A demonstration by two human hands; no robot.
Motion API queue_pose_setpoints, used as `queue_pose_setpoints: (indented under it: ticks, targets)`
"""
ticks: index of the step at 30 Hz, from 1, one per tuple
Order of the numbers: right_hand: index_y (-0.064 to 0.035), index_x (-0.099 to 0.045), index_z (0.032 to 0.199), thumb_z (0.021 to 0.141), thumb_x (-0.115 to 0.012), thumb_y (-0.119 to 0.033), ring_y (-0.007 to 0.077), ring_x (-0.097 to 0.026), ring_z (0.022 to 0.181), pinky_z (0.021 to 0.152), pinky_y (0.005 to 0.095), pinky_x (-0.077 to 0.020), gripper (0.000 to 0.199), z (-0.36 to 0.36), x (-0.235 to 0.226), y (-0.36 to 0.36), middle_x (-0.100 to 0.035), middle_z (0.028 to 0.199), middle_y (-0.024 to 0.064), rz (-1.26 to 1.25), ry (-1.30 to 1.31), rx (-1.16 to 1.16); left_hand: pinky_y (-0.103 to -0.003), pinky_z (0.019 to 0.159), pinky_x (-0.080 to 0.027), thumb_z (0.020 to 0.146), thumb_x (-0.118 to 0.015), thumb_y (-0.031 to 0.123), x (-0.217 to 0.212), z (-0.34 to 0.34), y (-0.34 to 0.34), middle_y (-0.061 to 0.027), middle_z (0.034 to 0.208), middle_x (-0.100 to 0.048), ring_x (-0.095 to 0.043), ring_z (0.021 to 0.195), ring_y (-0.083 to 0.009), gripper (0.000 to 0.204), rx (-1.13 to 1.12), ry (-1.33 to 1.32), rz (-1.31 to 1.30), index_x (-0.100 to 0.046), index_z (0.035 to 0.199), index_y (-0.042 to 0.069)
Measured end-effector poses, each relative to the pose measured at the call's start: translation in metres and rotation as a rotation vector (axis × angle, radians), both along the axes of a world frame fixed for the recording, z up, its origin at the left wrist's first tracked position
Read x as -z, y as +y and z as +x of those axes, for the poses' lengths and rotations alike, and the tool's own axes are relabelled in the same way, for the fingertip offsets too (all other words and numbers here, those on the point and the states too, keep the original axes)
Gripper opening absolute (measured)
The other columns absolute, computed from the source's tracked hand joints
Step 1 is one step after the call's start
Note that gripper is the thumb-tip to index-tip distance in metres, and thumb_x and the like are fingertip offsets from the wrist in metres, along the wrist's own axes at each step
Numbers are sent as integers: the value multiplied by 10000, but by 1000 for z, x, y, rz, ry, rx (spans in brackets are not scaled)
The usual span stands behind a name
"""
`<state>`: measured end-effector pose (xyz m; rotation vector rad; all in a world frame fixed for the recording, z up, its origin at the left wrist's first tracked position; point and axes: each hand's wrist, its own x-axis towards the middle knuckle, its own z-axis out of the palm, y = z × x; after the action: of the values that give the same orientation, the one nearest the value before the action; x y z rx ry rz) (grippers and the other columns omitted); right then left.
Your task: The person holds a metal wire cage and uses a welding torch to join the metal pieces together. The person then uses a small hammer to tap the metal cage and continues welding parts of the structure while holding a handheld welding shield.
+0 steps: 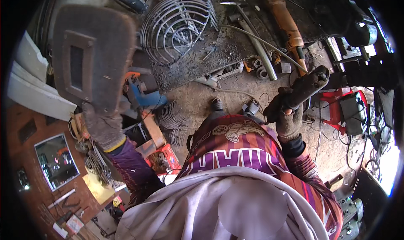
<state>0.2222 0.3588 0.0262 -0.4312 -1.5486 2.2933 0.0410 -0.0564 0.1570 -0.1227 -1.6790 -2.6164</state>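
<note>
Left hand (101,128) clamps the welding mask (92,57); right hand (288,118) fist-tight on electrode holder (305,88). Best: mask fully over eyes before striking near wire guard (179,25).

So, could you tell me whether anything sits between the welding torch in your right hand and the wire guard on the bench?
Nothing visible blocks it: the right hand holds the welding torch up in open air, and the wire guard lies uncovered across the bench.
</note>
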Motion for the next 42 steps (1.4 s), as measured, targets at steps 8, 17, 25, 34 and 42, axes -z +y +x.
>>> queue_pose_setpoints:
  ticks: [8, 17, 25, 34, 42]
  targets:
    - [22, -438, 1256, 764, -696, -597, 135, -516, 514, 452, 267, -399, 832, -2, 18, 3, -547, 696, 63, 15, 41, -74, -533, 908, -530, 893, -620, 252, 30, 55, 22, -205, 1372, -437, -481, 1227, -349, 596, -7, -126, -24, -361, 1377, 18]
    - [17, -474, 1227, 746, -701, -620, 136, -536, 554, 471, 253, -390, 830, 0, 14, -26, -575, 721, 74, -15, 55, 11, -509, 965, -490, 893, -622, 262, 27, 17, -13, -209, 1376, -436, -484, 1232, -335, 614, 106, -179, 81, -354, 1391, 23]
    - [8, -473, 1209, 719, -704, -655, 105, -534, 589, 501, 233, -390, 856, 3, 24, -44, -592, 769, 54, 14, -44, 60, -481, 971, -486, 878, -631, 285, 40, -2, -26, -197, 1357, -464, -486, 1230, -308, 607, 115, -229, -51, -395, 1360, 1]
    - [13, -465, 1201, 735, -697, -639, 113, -535, 618, 528, 245, -414, 834, 1, 28, -46, -564, 796, 40, 16, -13, 49, -481, 943, -492, 883, -594, 264, 57, -6, -30, -170, 1299, -523, -525, 1174, -300, 504, 104, -125, -207, -468, 1301, 14]
    - [22, -452, 1223, 764, -675, -628, 141, -528, 540, 494, 275, -425, 826, -7, 19, -51, -559, 697, 73, 23, 39, 30, -428, 863, -546, 852, -629, 174, 35, 15, 41, -117, 1169, -598, -604, 1060, -275, 478, 201, -169, -17, -491, 1287, 31]
